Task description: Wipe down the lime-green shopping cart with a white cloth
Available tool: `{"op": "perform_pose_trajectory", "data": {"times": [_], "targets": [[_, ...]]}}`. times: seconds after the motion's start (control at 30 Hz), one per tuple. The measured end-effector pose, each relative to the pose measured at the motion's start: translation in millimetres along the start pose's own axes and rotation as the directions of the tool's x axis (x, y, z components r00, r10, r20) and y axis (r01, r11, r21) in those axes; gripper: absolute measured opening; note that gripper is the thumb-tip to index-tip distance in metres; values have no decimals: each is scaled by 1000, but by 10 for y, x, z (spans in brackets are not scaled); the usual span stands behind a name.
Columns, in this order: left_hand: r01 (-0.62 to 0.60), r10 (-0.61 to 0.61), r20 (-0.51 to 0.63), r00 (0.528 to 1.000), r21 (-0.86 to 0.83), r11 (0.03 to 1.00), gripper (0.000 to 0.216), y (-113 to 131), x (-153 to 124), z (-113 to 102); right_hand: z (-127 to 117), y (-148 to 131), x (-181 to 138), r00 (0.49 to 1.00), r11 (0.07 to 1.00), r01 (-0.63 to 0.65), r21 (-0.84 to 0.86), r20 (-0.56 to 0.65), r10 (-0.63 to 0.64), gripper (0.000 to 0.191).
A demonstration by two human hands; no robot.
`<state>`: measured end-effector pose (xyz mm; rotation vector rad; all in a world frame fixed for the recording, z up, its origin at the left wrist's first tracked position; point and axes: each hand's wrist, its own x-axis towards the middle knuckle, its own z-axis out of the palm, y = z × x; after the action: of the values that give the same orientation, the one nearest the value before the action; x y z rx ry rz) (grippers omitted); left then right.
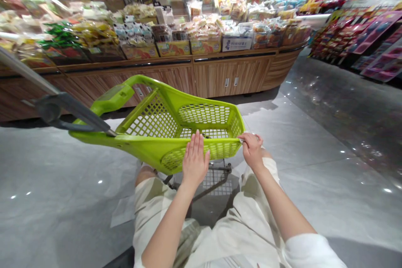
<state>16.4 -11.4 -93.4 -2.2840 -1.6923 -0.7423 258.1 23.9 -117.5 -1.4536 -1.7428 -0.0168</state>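
A green plastic shopping cart (pixel 141 144) stands crosswise in front of me, its basket walls full of holes. My left hand (pixel 195 161) lies flat against the near side, fingers stretched out with their tips at the rim. At the basket's right corner, my right hand (pixel 252 148) is closed over the rim. A small white, tissue-like piece (pixel 241 140) peeks out under its fingertips; most of it is hidden by the hand. The basket's bottom is partly visible through the opening.
A wooden display counter (pixel 176 77) with several boxes and bags of packaged food (pixel 204 29) runs behind the cart. A grey metal bar (pixel 28 71) reaches in from the left to the cart handle (pixel 114 98). More shelves of goods (pixel 354 29) stand at the right.
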Motion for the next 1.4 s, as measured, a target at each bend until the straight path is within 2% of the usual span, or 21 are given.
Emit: {"op": "perform_pose_trajectory", "data": {"times": [0.23,0.4,0.47,0.57,0.67,0.73,0.8,0.9,0.97,1.03,1.1,1.2,1.27,1.33,1.4], "targets": [[43,-47,-91,995,-44,998,64,-451,70,15,128,-572,-263,1000,999,1,52,-17,0,32],[189,-194,-168,966,-51,981,59,-705,213,-29,336,-1017,-415,994,988,84,129,65,-93,35],[158,-164,-132,978,-53,986,56,-669,204,-67,423,-1169,-458,982,980,137,143,107,-153,37],[-3,3,8,1000,-74,997,51,-495,34,-117,536,-1305,-496,954,958,228,175,157,-256,40],[-4,6,24,1000,-76,997,52,-342,-232,-149,593,-1234,-458,899,916,350,196,203,-387,43],[16,-14,44,999,-48,999,55,-309,-364,-167,586,-1033,-358,874,899,402,173,220,-433,46],[42,-41,59,997,-16,999,58,-310,-422,-184,550,-726,-193,894,915,386,118,196,-402,48],[78,-79,58,995,25,997,67,-294,-420,-188,483,-257,100,950,957,289,23,118,-290,47],[102,-105,54,993,50,994,77,-244,-416,-168,468,-113,221,965,971,240,-12,109,-238,46],[124,-128,59,990,72,990,82,-176,-428,-132,497,-194,206,973,978,208,-33,109,-203,48],[137,-144,70,987,90,986,82,-115,-442,-97,568,-477,53,971,976,215,-37,118,-209,52],[137,-148,109,983,105,985,79,-74,-442,-73,679,-1007,-262,926,947,320,15,208,-316,59],[132,-146,138,980,105,986,79,-77,-426,-77,704,-1195,-375,886,923,382,47,265,-380,62],[131,-145,151,978,100,986,79,-90,-408,-88,680,-1133,-345,853,898,437,55,293,-433,64],[129,-142,151,978,92,987,79,-96,-392,-92,625,-849,-194,840,884,466,32,299,-454,66]]}}
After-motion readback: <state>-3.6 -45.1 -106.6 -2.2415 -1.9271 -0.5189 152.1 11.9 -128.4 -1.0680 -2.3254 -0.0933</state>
